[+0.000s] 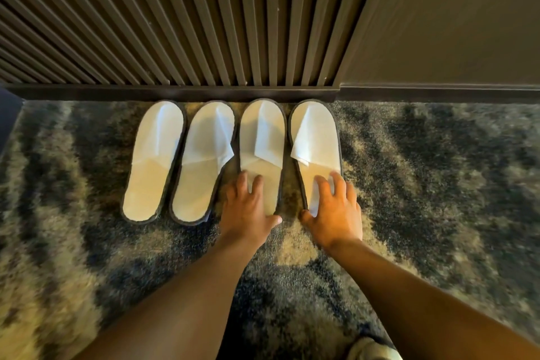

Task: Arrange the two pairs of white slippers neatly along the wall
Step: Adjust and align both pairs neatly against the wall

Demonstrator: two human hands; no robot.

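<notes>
Several white slippers with dark edging lie side by side on the carpet, toes against the dark baseboard (175, 93). The left pair, far-left slipper (155, 161) and its mate (204, 161), leans slightly to the left. The right pair, third slipper (261, 140) and rightmost slipper (317, 140), lies straighter. My left hand (245, 207) rests flat on the heel of the third slipper, fingers spread. My right hand (336, 207) presses on the heel of the rightmost slipper, fingers apart. Neither hand grips anything.
A ribbed dark wood wall panel (175, 23) rises behind the slippers, with a plain dark wall (453, 23) to the right. The floor is a mottled blue and beige carpet (438, 184). A pale object (369, 349) shows at the bottom edge.
</notes>
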